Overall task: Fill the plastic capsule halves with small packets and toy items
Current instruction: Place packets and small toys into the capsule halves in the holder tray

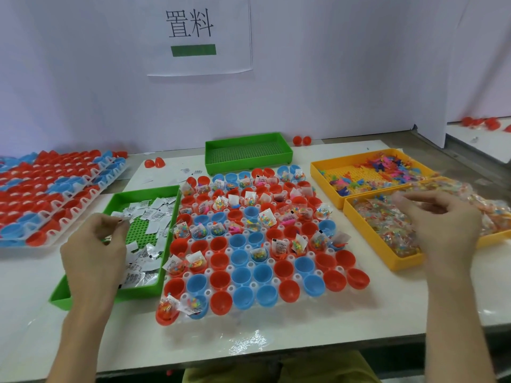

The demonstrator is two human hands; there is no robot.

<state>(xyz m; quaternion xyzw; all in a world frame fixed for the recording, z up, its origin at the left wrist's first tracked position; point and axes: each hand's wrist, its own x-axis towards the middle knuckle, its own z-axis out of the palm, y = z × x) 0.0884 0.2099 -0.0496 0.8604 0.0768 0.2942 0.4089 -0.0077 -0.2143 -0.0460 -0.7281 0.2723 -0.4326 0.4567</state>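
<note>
A factory packing bench (1 station among several, it seems); a white partition [83,78] carries a printed sign [193,31] in Chinese characters above a green bar; 2 green bins [249,165] and 2 yellow bins [406,262] hold sorted packets [154,214] and toy bits [387,164]; stacked gridded trays [65,221] hold red and blue capsule halves [49,186]; more red halves [482,123] lie beyond the partition.
</note>
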